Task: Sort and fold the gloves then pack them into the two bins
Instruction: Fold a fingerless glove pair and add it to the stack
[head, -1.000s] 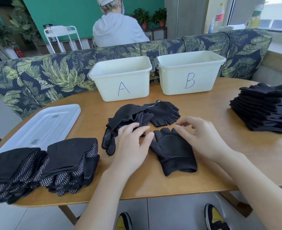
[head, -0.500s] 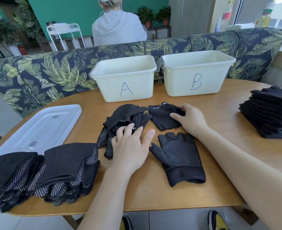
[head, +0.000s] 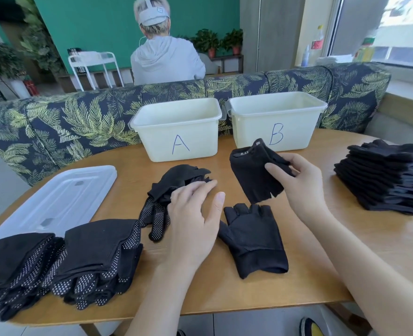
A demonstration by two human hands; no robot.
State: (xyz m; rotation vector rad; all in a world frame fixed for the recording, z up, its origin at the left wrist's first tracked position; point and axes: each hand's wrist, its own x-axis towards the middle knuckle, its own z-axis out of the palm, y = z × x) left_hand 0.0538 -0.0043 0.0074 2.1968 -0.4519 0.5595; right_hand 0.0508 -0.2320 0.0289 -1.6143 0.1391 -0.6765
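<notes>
My right hand (head: 300,183) pinches a black fingerless glove (head: 251,175) and holds it lifted above the table, cuff up, in front of bin B (head: 305,132). A second fingerless glove (head: 254,241) lies flat on the table just below it. My left hand (head: 191,219) rests with straight fingers on a loose heap of dotted black gloves (head: 169,190) in the middle of the table. Bin A (head: 198,141) stands behind that heap. Both bins look empty from here.
Two stacks of folded dotted gloves (head: 62,265) sit at the front left, a stack of plain black gloves (head: 385,180) at the right. A white lid (head: 55,200) lies at the left. Behind the round wooden table (head: 322,275) is a leaf-print sofa, with a seated person beyond it.
My right hand took hold of the far fingerless glove and lifted it off the table. My left hand stayed on the dotted gloves.
</notes>
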